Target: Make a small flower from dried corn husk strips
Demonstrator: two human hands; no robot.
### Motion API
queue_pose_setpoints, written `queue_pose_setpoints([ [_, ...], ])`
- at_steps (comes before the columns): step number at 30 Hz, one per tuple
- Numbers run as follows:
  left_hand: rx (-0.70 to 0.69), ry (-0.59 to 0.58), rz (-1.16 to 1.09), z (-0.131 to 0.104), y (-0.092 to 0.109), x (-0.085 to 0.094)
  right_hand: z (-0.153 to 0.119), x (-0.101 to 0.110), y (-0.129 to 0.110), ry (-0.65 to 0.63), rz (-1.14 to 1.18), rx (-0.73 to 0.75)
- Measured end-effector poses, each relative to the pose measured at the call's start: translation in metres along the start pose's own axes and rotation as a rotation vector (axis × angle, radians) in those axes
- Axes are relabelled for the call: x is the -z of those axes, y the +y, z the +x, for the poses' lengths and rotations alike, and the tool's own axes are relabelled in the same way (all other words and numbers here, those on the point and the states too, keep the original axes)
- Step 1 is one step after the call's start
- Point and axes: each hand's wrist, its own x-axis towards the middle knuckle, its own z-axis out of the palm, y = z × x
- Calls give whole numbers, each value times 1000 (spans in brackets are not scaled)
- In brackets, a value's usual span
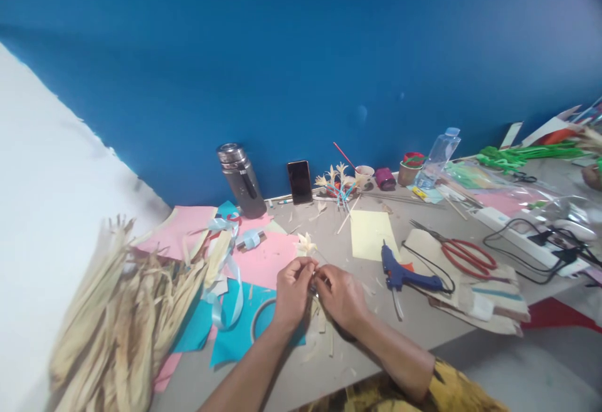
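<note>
Over the near middle of the table, my left hand (295, 290) and my right hand (342, 295) meet, fingertips pinched close together. A pale corn-husk flower (306, 244) sticks up just beyond the fingertips, its petals pointing away from me. Both hands seem to grip its lower end, which the fingers mostly cover. Small husk strips (322, 320) lie beneath my wrists. Left of my left hand, a silver ring-shaped roll (256, 323) rests on blue paper (235, 327). To the right of my right hand is a blue glue gun (408, 276).
Dried corn husks (126, 318) are heaped at the left, beside light-blue ribbon (241, 299). Along the wall stand a thermos (242, 181), a phone (300, 182), finished husk flowers (339, 180) and a plastic bottle (437, 160). Red-handled scissors (470, 258) and a power strip (512, 233) lie right.
</note>
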Motion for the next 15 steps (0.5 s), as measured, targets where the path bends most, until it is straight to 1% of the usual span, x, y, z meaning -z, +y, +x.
queue_pose_setpoints([
  [4, -9, -2, 21, 1, -2, 1, 1, -2, 1, 21, 11, -16],
  [8, -23, -4, 48, 2, -4, 2, 2, -8, 7, 47, 20, 0],
  [11, -19, -13, 53, 2, -2, 2, 2, -11, 10, 62, 34, 20],
  [15, -51, -26, 80, 1, 1, 1, 3, -10, 11, 66, 70, 20],
])
